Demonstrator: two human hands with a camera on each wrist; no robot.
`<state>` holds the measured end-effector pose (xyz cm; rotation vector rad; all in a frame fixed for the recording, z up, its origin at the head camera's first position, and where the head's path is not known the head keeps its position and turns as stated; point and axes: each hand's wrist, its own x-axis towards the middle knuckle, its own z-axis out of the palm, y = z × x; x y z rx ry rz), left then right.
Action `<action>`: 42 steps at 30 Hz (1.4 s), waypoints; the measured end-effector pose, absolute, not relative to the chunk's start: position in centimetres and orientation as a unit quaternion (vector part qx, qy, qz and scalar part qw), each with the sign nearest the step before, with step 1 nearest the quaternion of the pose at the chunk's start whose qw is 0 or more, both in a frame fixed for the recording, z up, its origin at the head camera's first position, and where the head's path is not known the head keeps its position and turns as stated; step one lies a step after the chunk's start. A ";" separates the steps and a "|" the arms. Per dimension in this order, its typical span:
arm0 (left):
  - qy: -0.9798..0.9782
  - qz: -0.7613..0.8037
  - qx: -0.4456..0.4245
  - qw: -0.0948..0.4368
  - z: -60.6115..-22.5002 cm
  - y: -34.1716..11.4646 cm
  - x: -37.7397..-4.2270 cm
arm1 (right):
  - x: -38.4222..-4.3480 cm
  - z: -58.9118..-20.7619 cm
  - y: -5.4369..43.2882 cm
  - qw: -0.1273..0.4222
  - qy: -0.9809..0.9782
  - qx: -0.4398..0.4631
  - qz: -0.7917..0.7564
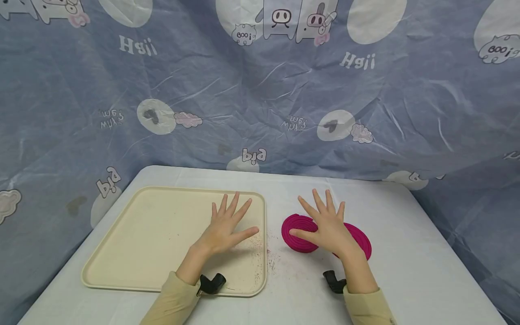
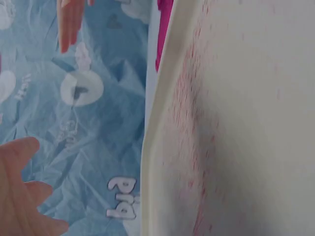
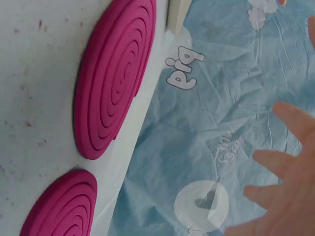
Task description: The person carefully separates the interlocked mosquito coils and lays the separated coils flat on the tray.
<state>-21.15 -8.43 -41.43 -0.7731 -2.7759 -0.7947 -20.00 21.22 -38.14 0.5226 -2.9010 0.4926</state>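
Observation:
My left hand (image 1: 222, 231) hovers over the right part of a cream tray (image 1: 138, 234), its fingers spread wide and holding nothing. To the right, my right hand (image 1: 331, 229) is also spread, above two flat magenta coils (image 1: 298, 243) wound in spirals. In the head view that hand partly hides both of them, most of all the right coil (image 1: 360, 239). The right wrist view shows the spiral rings of the larger-looking coil (image 3: 115, 78) and part of the other coil (image 3: 66, 211) lying on the white table.
Small reddish crumbs (image 1: 271, 264) are scattered on the white table (image 1: 422, 253) beside the tray, and more lie along the tray's right side. A blue printed curtain (image 1: 260, 90) rises behind and beside the table. Black wrist mounts (image 1: 212, 284) show at both sleeves.

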 end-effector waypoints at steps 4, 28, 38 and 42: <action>-0.887 -0.363 -0.283 0.045 -41.5 -7.3 -20.9 | -20.3 -38.0 22.0 0.060 -0.954 0.179 0.233; -0.763 -0.629 -0.151 -0.006 -43.3 0.9 -20.1 | -21.7 -39.4 25.1 0.005 -0.918 0.102 0.383; -0.791 -0.600 -0.118 0.010 -44.5 2.5 -21.7 | -22.5 -41.3 26.4 -0.050 -0.902 0.087 0.419; -0.829 -0.547 -0.115 0.029 -44.9 3.3 -22.1 | -22.7 -41.9 26.6 -0.053 -0.901 0.086 0.422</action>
